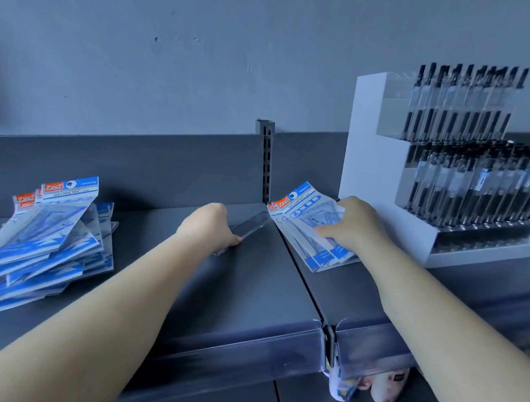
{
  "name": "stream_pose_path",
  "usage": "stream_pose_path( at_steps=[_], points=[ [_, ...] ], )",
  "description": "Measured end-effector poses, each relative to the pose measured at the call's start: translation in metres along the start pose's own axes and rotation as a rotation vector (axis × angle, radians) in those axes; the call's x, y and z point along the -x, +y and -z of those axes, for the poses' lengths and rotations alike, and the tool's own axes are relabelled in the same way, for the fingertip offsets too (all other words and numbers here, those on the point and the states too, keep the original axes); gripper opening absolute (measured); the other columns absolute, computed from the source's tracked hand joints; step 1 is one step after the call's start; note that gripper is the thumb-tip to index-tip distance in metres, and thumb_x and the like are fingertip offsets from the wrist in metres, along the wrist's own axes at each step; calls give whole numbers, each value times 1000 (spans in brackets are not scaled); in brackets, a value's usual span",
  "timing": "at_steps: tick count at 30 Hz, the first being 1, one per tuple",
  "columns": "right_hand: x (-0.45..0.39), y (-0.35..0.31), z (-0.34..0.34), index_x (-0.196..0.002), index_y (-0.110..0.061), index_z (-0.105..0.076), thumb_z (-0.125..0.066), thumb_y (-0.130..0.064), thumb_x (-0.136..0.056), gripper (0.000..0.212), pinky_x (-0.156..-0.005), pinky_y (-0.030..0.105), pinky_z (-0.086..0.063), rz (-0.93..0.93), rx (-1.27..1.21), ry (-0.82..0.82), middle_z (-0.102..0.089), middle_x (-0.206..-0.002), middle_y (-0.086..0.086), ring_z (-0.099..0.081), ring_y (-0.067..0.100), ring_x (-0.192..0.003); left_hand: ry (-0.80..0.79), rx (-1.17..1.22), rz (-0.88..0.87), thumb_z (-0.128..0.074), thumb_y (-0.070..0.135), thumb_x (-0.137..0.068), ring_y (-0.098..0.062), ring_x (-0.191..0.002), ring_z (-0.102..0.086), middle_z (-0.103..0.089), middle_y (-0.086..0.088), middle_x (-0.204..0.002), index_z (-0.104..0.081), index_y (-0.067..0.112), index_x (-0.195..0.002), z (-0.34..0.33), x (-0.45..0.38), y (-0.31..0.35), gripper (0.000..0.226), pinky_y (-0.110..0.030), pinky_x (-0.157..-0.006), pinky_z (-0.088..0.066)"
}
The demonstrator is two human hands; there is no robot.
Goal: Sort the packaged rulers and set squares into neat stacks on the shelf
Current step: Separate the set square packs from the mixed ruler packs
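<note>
A loose, fanned heap of blue-and-white geometric set packs [45,238] lies at the left of the dark shelf [246,292]. A smaller stack of the same packs [302,221] lies right of the shelf joint, beside the white pen display. My right hand [353,225] rests on top of this stack with its fingers curled over the packs' right edge. My left hand [211,225] grips the near end of a clear ruler [250,224] that lies slanted on the shelf, pointing toward the back post.
A white tiered display [382,164] full of black pens stands at the right, touching the small stack. A slotted upright post [265,164] rises at the back. Clear price-strip holders [369,344] line the front edge; small patterned items [386,388] sit below.
</note>
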State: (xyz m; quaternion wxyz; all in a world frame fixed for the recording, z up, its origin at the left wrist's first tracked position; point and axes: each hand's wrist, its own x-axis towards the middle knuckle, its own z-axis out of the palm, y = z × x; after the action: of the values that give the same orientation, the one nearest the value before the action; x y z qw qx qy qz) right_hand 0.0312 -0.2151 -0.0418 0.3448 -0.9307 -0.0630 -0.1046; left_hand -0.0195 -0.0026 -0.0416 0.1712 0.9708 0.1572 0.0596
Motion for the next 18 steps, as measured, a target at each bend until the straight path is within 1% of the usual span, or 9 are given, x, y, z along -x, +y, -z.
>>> stream_pose_path(
  at_steps=[2, 4, 6, 8, 11, 13, 14, 16, 18],
  points=[
    [-2, 3, 1, -119, -5, -50, -67, -12, -79, 44, -71, 28, -41, 0, -81, 88, -57, -115, 9, -54, 26, -101, -22, -11, 37, -66, 23, -81, -24, -58, -45, -52, -5, -63, -33, 18, -62, 3, -3, -3, 38, -25, -59, -39],
    [-3, 3, 2, -114, -6, -55, -63, -9, -81, 33, -71, 27, -40, 17, -155, 149, -57, -103, 5, -55, 27, -96, -68, -20, 57, -68, 23, -79, -21, -50, -35, -38, -4, -54, -38, 12, -59, 7, -3, -4, 38, -24, -50, -28],
    [-3, 0, 2, -98, -8, -60, -63, -9, -81, 18, -63, 26, -38, 23, -274, 143, -59, -90, 5, -55, 25, -83, -97, 9, 85, -69, 22, -78, -20, -47, -34, -39, -5, -52, -42, 9, -60, 9, -2, -5, 35, -24, -46, -25],
    [-2, -3, 3, -83, -4, -61, -62, -6, -78, 6, -63, 28, -41, -9, -467, 94, -60, -80, 9, -57, 24, -74, -96, 32, 126, -63, 16, -81, -19, -47, -35, -41, -6, -56, -41, 8, -63, 12, 2, -6, 30, -24, -44, -26],
    [5, -12, 5, -78, 6, -56, -56, -5, -67, 16, -63, 33, -41, -98, -750, 30, -53, -72, 14, -50, 23, -67, -83, 92, 147, -50, 9, -89, -18, -52, -38, -41, -6, -64, -37, 10, -66, 18, 4, -8, 27, -25, -45, -31],
    [9, -22, 7, -69, 0, -54, -52, 1, -70, 3, -60, 28, -41, -130, -859, 9, -50, -66, 12, -47, 22, -61, -91, 266, 152, -51, 6, -90, -18, -54, -42, -45, -5, -66, -41, 11, -66, 27, 4, -13, 26, -24, -49, -37],
    [11, -26, 7, -65, -3, -54, -50, 5, -74, 13, -57, 25, -41, -133, -891, -5, -50, -62, 10, -47, 23, -57, -90, 390, 157, -54, 5, -87, -18, -53, -43, -46, -6, -66, -44, 10, -67, 33, 5, -18, 22, -23, -49, -37],
    [15, -40, 6, -65, -8, -57, -48, 9, -79, 23, -57, 27, -43, -104, -952, -56, -55, -62, 8, -52, 23, -55, -61, 700, 157, -54, 1, -78, -17, -44, -37, -44, -5, -59, -49, 10, -70, 46, 14, -29, 13, -19, -45, -27],
    [21, -57, 1, -72, -7, -59, -49, 10, -82, 23, -63, 32, -50, -72, -1012, -125, -62, -70, 9, -59, 22, -62, -22, 937, 104, -47, -6, -82, -14, -40, -36, -44, -2, -56, -51, 14, -70, 59, 27, -43, 23, -17, -46, -20]
  ],
)
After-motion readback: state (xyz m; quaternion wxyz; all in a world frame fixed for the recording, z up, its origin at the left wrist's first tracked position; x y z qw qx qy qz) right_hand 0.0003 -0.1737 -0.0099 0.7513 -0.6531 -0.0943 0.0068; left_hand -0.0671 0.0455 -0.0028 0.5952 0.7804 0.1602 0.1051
